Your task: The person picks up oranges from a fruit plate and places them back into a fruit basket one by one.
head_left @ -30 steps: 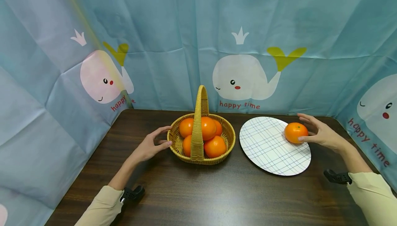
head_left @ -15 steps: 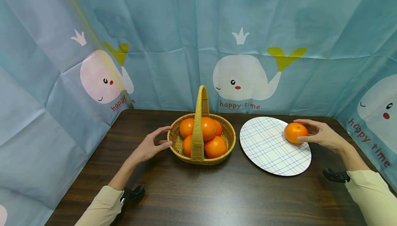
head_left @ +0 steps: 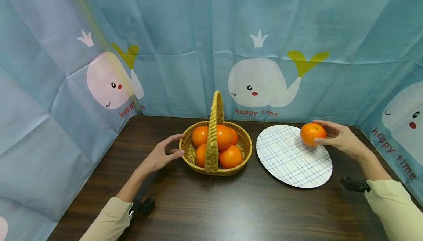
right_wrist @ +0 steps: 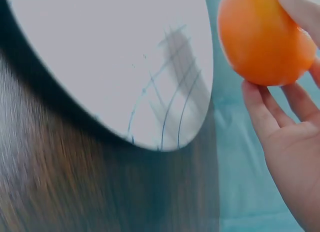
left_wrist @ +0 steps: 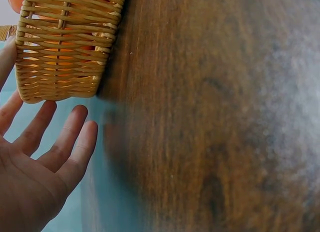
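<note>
In the head view my right hand (head_left: 345,141) grips an orange (head_left: 312,134) between thumb and fingers, over the right part of a white oval placemat (head_left: 290,164) with a blue grid. The right wrist view shows that orange (right_wrist: 265,37) raised, the placemat (right_wrist: 115,62) lying beneath. My left hand (head_left: 162,156) touches the left rim of a yellow wicker basket (head_left: 228,171) with its fingers spread. Several oranges (head_left: 230,156) lie in the basket under its tall arched handle (head_left: 211,145). Seen from the left wrist, the fingertips are right at the basket's woven wall (left_wrist: 65,57).
A dark wooden table (head_left: 231,211) carries everything. Behind it and at its sides hangs a light blue curtain (head_left: 172,79) printed with white whales. The basket's handle stands well above its rim, and the placemat lies to the basket's right.
The right hand has closed its fingers round the orange and lifted it off the placemat, slightly up and left. The left hand stays at the basket's rim.
</note>
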`<state>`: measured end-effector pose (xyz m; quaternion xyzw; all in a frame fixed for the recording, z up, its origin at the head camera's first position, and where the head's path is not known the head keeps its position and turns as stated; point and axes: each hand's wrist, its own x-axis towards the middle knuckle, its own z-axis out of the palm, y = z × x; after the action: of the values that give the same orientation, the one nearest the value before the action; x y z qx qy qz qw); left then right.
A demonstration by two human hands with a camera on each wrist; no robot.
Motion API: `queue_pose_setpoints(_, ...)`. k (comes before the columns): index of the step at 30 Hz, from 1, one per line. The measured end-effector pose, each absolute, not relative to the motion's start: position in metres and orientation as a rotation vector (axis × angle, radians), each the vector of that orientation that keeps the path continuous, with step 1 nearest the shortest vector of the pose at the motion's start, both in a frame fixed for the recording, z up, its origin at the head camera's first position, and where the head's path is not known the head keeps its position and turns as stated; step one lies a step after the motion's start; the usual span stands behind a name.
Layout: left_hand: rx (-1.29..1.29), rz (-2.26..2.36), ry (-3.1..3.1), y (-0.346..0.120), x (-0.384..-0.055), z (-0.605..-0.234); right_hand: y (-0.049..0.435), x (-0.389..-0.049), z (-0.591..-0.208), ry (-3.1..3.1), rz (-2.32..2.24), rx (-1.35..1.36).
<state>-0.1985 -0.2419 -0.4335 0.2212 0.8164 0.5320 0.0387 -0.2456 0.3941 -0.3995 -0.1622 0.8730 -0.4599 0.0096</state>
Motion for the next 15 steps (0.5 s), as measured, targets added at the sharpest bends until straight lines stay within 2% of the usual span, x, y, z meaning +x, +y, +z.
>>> queue_pose_setpoints(15, 0.654, 1.602, 2.53, -0.24, -0.197, -0.431, 0.347, -0.245, -0.385, 2.599, -1.663, -0.575)
